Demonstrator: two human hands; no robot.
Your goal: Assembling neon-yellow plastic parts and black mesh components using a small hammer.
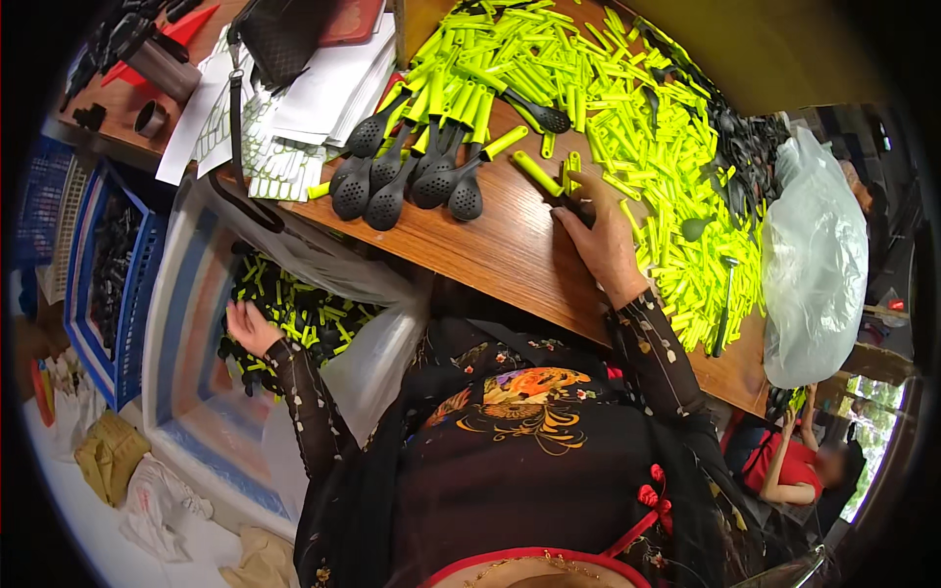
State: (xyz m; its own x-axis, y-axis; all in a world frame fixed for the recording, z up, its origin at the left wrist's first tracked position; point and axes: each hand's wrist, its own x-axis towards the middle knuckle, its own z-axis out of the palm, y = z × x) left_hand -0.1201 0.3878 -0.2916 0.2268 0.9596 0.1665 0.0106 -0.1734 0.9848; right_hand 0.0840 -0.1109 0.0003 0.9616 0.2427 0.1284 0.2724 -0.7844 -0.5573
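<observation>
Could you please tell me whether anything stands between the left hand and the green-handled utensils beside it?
Nothing visible stands between the left hand and the green-handled utensils; the translucent plastic sheet lies farther right.

The lime-green handles (681,284) look like smooth, lightly glossy plastic; the perforated black spoons (385,208) have matt plastic heads. Wood grain covers the tabletop (510,250) — its finish smooth, with a sheen. The translucent bag (814,265) is thin, crinkled, shiny plastic — the sleeve (309,397), sheer cloth.
</observation>
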